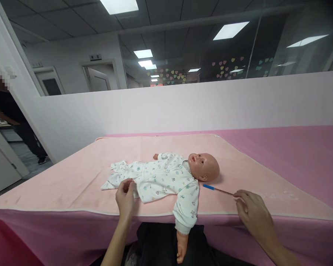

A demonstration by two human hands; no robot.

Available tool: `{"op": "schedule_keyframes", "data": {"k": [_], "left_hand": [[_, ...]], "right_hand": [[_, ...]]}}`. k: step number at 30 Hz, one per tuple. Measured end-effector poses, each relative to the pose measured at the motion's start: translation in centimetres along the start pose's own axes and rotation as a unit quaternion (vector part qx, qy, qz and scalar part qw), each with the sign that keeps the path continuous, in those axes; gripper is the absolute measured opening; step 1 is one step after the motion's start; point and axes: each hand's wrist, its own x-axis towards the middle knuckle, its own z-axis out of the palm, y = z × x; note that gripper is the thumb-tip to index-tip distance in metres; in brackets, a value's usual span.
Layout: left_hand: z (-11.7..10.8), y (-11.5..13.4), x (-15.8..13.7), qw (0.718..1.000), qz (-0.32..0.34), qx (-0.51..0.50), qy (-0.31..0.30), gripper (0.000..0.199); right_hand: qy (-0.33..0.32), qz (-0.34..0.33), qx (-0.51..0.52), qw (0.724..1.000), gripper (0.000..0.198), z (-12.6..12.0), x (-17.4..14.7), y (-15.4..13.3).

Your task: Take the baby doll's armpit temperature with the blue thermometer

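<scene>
A baby doll in a white patterned outfit lies on its back on a peach mat, its head to the right. Its near arm hangs over the front edge. My right hand is closed in a pinch on the end of a thin stick with a blue tip. That tip points left, close beside the doll's head and shoulder. By the doll's near leg, my left hand has its thumb and fingers curled together against or just over the clothing; whether they grip anything is hidden.
Pink cloth covers the table under the mat and hangs down in front. Behind the table runs a low white wall with glass above it. A person in dark clothes stands at the far left, near a doorway.
</scene>
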Motion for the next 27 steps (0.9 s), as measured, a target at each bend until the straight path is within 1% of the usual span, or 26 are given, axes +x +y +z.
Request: {"op": "schedule_keyframes", "data": {"k": [3, 6, 8, 11, 13, 14, 15, 17, 19, 20, 24, 27], "left_hand": [[0.1, 0.5, -0.4, 0.995, 0.029, 0.063, -0.067, 0.034], [0.2, 1.1, -0.7, 0.982, 0.059, 0.129, -0.124, 0.036], [0.0, 1.2, -0.7, 0.976, 0.046, 0.124, -0.171, 0.038], [-0.4, 1.1, -0.4, 0.963, 0.013, 0.073, -0.260, 0.046], [-0.6, 0.9, -0.2, 0.954, -0.003, 0.055, -0.294, 0.045], [-0.7, 0.9, -0.1, 0.955, -0.011, 0.048, -0.291, 0.042], [-0.7, 0.8, 0.0, 0.961, -0.019, 0.040, -0.273, 0.038], [-0.7, 0.8, 0.0, 0.978, -0.033, 0.010, -0.205, 0.036], [-0.5, 0.8, -0.1, 0.988, -0.044, -0.026, -0.145, 0.037], [-0.5, 0.8, -0.1, 0.989, -0.051, -0.042, -0.133, 0.038], [-0.5, 1.0, -0.2, 0.988, -0.063, -0.064, -0.125, 0.040], [-0.6, 1.2, -0.2, 0.991, -0.057, -0.057, -0.108, 0.043]], "right_hand": [[-0.046, 0.018, -0.003, 0.999, 0.024, 1.1, -0.2, 0.7], [-0.061, 0.033, -0.014, 0.998, 0.027, 1.7, -0.5, 1.0], [-0.060, 0.048, -0.018, 0.997, 0.029, 1.9, -0.6, 1.2], [-0.049, 0.063, -0.030, 0.996, 0.033, 2.2, -0.8, 1.4], [-0.038, 0.063, -0.049, 0.996, 0.035, 2.4, -0.9, 1.6], [-0.031, 0.064, -0.061, 0.996, 0.037, 2.6, -0.9, 1.7], [-0.024, 0.065, -0.072, 0.995, 0.038, 2.7, -0.9, 1.8], [-0.014, 0.066, -0.084, 0.994, 0.039, 2.9, -0.9, 1.9], [-0.016, 0.067, -0.078, 0.995, 0.037, 3.0, -0.8, 2.0], [-0.021, 0.070, -0.069, 0.995, 0.036, 3.0, -0.8, 2.1], [-0.043, 0.099, -0.009, 0.994, 0.031, 2.5, -0.4, 2.0], [-0.063, 0.153, 0.051, 0.985, 0.031, 1.3, 0.1, 1.6]]}}
